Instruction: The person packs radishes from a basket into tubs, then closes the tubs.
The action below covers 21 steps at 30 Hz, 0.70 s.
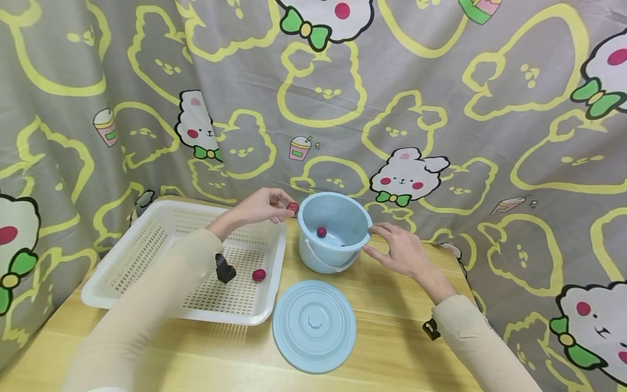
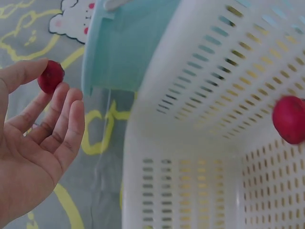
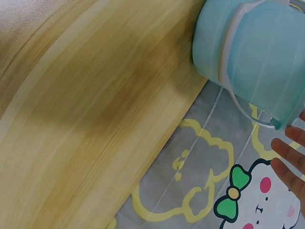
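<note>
My left hand [image 1: 262,206] pinches a small red radish [image 2: 51,77] between thumb and fingertips, just left of the light blue bucket [image 1: 325,256] and close to its rim. The other fingers of that hand stay loose. Inside the bucket lies another radish [image 1: 321,232], with a sliver of something dark partly hidden by the near rim. One more radish [image 1: 259,275] lies in the white slotted basket [image 1: 274,272]. My right hand [image 1: 399,250] touches the bucket's right rim with extended fingers, its thumb lower against the outer wall. The bucket's white handle [image 3: 228,47] hangs down the side.
A round blue lid [image 1: 314,326] lies flat on the wooden table [image 1: 220,359] in front of the bucket. The basket takes up the left side. A patterned grey curtain [image 1: 333,141] hangs behind. Black wrist-camera mounts [image 1: 225,269] show at both forearms.
</note>
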Tool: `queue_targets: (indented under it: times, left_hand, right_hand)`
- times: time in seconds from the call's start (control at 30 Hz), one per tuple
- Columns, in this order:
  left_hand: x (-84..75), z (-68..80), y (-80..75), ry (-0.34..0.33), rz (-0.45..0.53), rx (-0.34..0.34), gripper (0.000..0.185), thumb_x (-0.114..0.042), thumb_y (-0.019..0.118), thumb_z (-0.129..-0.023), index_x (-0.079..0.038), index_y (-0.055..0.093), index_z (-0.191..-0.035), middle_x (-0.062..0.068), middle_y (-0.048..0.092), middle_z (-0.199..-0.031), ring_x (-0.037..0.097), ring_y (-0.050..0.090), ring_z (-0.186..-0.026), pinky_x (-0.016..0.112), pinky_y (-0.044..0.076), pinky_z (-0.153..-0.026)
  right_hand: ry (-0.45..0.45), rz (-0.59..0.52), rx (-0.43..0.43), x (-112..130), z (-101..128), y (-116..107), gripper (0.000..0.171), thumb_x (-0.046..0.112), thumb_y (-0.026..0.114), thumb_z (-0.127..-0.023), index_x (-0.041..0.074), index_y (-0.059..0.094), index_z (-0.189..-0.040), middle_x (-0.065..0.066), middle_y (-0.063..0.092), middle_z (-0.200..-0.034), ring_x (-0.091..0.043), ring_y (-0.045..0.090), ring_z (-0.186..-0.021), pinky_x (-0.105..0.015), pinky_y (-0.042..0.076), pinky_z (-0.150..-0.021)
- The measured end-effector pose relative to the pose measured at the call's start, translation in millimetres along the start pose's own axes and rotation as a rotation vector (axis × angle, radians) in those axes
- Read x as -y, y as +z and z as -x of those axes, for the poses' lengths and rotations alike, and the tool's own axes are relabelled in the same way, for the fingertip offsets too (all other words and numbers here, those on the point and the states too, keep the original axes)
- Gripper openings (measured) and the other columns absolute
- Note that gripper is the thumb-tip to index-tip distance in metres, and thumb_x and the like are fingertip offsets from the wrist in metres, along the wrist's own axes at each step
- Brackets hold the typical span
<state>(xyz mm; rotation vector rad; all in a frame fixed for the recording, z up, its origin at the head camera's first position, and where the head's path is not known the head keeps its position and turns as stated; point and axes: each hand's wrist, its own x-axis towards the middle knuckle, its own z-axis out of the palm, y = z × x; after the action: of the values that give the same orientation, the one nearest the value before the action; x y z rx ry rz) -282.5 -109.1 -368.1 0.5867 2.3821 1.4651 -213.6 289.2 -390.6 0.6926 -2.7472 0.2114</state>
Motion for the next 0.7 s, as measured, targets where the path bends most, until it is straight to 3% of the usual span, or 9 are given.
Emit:
queue_targets:
  times: [0.2,0.37,0.47,0.7]
  left_hand:
    - [-14.0,-8.8,6.8,0.012,0.011,0.013,0.034,-0.022,0.077,-0.097,-0.006,0.068,-0.127,0.018,0.075,-0.105,0.026,0.074,-0.091,0.036,0.065,-0.081]
    - [-23.6,-16.1,11.9,0.043,0.003,0.028,0.034,-0.021,0.075,-0.097,-0.008,0.069,-0.128,0.007,0.073,-0.098,0.021,0.073,-0.085,0.031,0.063,-0.077]
    - [-29.1,-19.7,15.1,0.055,-0.005,0.041,0.035,-0.021,0.075,-0.096,-0.008,0.069,-0.128,0.006,0.072,-0.097,0.016,0.072,-0.082,0.033,0.063,-0.078]
    - [-37.2,-29.6,25.6,0.058,0.010,0.053,0.035,-0.021,0.076,-0.096,-0.009,0.069,-0.128,0.005,0.070,-0.096,0.019,0.070,-0.080,0.031,0.061,-0.076]
  right_hand:
    - [-0.004,-0.003,-0.002,-0.4,-0.2,0.1,0.055,0.057,0.073,-0.094,0.017,0.072,-0.133,-0.010,0.072,-0.137,-0.037,0.072,-0.121,-0.055,0.063,-0.084]
    - [-0.006,-0.005,-0.008,-1.6,-0.7,0.2,0.055,0.057,0.073,-0.094,0.017,0.072,-0.132,-0.010,0.072,-0.136,-0.036,0.072,-0.119,-0.055,0.063,-0.083]
    - [-0.005,-0.005,-0.004,-1.6,-1.1,0.1,0.055,0.057,0.073,-0.094,0.017,0.072,-0.132,-0.011,0.072,-0.136,-0.037,0.072,-0.120,-0.056,0.063,-0.084]
    - [0.007,-0.012,0.009,0.1,-1.0,-0.8,0.056,0.059,0.072,-0.094,0.018,0.072,-0.133,-0.010,0.072,-0.137,-0.037,0.072,-0.121,-0.057,0.063,-0.085]
